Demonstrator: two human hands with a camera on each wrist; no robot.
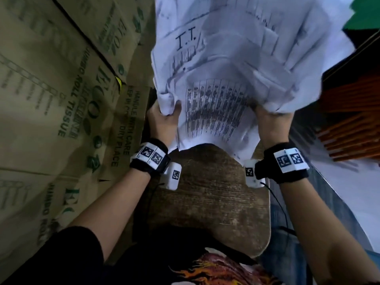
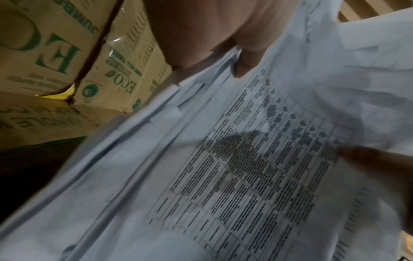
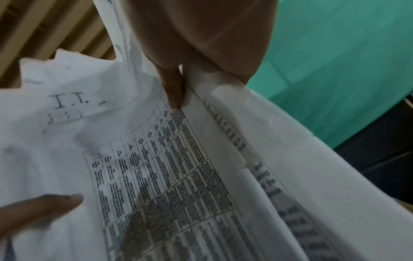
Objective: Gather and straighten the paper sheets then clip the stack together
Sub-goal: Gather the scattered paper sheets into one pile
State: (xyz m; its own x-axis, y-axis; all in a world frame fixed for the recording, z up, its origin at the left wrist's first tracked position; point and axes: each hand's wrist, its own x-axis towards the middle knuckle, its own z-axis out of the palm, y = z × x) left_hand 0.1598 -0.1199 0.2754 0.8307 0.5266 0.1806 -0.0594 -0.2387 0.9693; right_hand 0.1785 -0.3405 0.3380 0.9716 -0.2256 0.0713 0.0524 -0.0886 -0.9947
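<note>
Your fingers were mostly hidden behind the paper sheets (image 1: 236, 79), and blur smeared the print. Your left hand (image 1: 162, 118) pinched the stack's left edge, your right hand (image 1: 271, 122) its right edge, so the sheets sagged between both grips and fanned away above a wooden board (image 1: 207, 194). Only the wrist views showed your thumbs pressed on the printed table; beyond stood cardboard boxes (image 1: 51, 89).
</note>
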